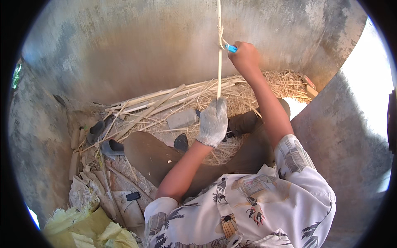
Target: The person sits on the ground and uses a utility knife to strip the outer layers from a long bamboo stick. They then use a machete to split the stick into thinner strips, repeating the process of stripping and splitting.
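My left hand (214,120), in a white knitted glove, is closed around the lower end of a long, pale wooden stick (219,76). The stick stands nearly upright and runs past the top of the picture. Higher up, my bare right hand (245,58) grips a small bright-blue tool (231,48). Its front end reaches the stick, where a thin curled shaving (222,36) hangs off the wood. I cannot make out a blade on the tool. Between my two hands is a bare length of the stick.
A curved concrete wall (144,49) surrounds me. Past my bent legs lie long wooden strips (159,99) and heaped shavings (285,84). A grey block (182,118), dark footwear (112,147), a small black device (133,196) and a yellowish sack (82,227) are on the left.
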`<control>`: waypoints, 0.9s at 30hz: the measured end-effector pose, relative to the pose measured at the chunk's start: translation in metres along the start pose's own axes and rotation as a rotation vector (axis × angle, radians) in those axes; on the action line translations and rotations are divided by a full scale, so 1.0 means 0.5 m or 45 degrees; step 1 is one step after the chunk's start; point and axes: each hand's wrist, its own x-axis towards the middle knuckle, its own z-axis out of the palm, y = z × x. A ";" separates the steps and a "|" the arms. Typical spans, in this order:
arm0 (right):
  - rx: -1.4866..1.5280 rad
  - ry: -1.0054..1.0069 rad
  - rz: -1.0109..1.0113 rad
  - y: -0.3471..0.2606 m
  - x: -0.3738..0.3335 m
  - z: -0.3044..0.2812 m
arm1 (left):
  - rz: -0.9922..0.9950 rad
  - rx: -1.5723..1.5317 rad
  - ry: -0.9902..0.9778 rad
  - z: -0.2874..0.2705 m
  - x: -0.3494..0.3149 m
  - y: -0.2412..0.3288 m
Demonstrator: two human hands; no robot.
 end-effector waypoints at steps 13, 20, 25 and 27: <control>0.936 -1.481 0.370 0.112 -0.154 0.172 | -0.073 -1.024 -0.056 -0.197 0.002 0.059; -0.292 -1.830 0.059 0.307 -0.425 0.415 | 0.413 -1.263 -0.131 -0.340 -0.004 -0.011; -0.354 -1.849 0.069 0.222 -0.469 0.448 | 0.327 -1.174 0.000 -0.380 -0.044 -0.030; -0.292 -1.557 0.181 0.253 -0.524 0.513 | 0.145 -1.173 0.262 -0.365 -0.058 -0.034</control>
